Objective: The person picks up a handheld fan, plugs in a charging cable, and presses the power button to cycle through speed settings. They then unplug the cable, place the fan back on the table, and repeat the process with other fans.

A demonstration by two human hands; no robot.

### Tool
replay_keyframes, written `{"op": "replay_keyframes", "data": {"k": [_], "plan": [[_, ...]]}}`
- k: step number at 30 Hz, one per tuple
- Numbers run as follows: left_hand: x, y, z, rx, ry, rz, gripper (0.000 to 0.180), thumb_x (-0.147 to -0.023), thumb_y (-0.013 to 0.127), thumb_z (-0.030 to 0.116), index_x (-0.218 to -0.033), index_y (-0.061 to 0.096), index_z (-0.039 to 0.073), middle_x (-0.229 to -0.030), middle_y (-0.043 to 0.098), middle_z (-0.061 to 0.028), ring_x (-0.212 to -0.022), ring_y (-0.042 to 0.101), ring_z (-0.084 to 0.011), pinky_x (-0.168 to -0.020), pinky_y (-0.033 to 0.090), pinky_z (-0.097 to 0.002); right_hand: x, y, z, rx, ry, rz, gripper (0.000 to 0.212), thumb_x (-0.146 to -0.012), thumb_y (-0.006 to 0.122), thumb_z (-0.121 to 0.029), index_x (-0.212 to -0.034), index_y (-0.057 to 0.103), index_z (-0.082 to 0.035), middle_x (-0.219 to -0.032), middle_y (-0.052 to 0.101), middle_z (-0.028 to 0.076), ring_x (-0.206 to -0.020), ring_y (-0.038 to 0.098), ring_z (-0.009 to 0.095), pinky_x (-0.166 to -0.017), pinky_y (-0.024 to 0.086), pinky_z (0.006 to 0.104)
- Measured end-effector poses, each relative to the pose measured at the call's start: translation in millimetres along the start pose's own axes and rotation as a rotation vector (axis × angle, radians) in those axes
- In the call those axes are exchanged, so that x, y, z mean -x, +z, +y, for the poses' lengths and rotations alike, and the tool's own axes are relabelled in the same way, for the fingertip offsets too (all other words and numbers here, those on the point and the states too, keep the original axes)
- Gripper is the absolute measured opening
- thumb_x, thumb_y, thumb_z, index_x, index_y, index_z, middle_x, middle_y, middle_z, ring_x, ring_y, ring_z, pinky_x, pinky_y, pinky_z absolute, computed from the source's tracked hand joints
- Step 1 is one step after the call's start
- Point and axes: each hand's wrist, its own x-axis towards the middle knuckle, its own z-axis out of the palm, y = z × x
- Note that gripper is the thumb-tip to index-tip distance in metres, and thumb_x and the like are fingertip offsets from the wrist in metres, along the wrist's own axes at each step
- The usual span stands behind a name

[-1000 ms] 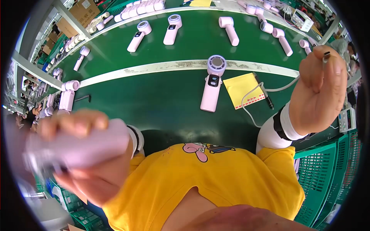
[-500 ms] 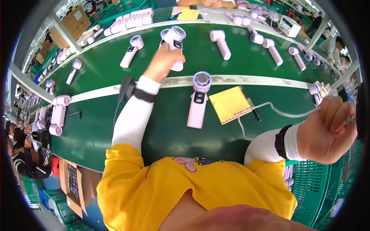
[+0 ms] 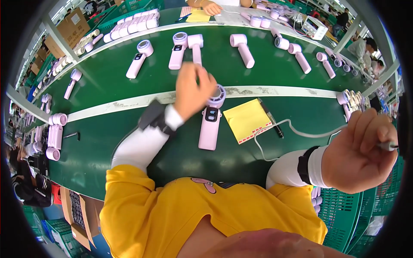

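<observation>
My left hand (image 3: 192, 91) hovers over the near edge of the white strip, partly covering the head of a pink handheld fan (image 3: 208, 133) with a lit display. Its fingers are loosely bent and apart, with nothing seen in them. Just beyond lie two more pink fans: one face up (image 3: 177, 53), the other face down (image 3: 195, 45), its handle end hidden by the hand. At the far right, my right hand (image 3: 355, 157) is raised, its fingers closed on the grey plug (image 3: 388, 146) of a cable.
A yellow notepad (image 3: 247, 121) and black pen (image 3: 275, 124) lie right of the near fan, crossed by a white cable (image 3: 309, 134). Stacked pink fans (image 3: 55, 136) stand at the left. Across the bench is another person's hand (image 3: 211, 7). A green crate (image 3: 342, 215) sits lower right.
My left hand has let go of a pink fan, which now lies on the far belt, and come back toward the near fan. My right hand stays at the right with the plug.
</observation>
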Motion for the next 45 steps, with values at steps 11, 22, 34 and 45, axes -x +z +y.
{"op": "replay_keyframes", "data": {"k": [11,22,34,45], "plan": [[27,-94,41,0.542,-0.956,-0.993,0.039,-0.069,0.064,0.020,-0.092,0.043,-0.002,-0.081,0.048,-0.0098,-0.060,0.049,-0.0182,-0.052,0.039,-0.0292,5,16,15,0.084,0.158,0.068,0.026,-0.088,0.037,-0.019,-0.091,0.051,0.003,-0.072,0.045,0.006,-0.062,0.036,0.010,-0.054,0.028,0.0233],[44,-111,101,1.162,-0.604,-0.510,0.040,-0.077,0.062,0.022,-0.100,0.039,0.000,-0.078,0.052,-0.0040,-0.063,0.052,-0.0115,-0.054,0.042,-0.0262,10,45,63,0.402,0.278,-0.496,0.057,-0.088,0.031,-0.047,-0.113,0.042,0.003,-0.098,0.049,0.008,-0.081,0.045,0.011,-0.067,0.036,0.0217],[46,-119,92,0.660,-0.153,-0.433,0.041,-0.072,0.067,0.024,-0.094,0.043,0.000,-0.079,0.056,-0.0124,-0.065,0.059,-0.0236,-0.058,0.045,-0.0289,20,64,45,0.281,0.368,-0.542,0.080,-0.078,0.032,-0.065,-0.118,0.040,0.003,-0.109,0.049,0.013,-0.095,0.051,0.019,-0.079,0.041,0.0260],[36,-119,61,0.380,0.336,-0.442,0.043,-0.067,0.070,0.021,-0.097,0.048,0.000,-0.083,0.056,-0.0132,-0.069,0.057,-0.0307,-0.059,0.047,-0.0333,44,74,88,-0.243,0.603,-0.692,0.040,-0.090,0.035,-0.032,-0.098,0.055,0.002,-0.089,0.058,0.008,-0.080,0.054,0.012,-0.068,0.042,0.0215]]}}
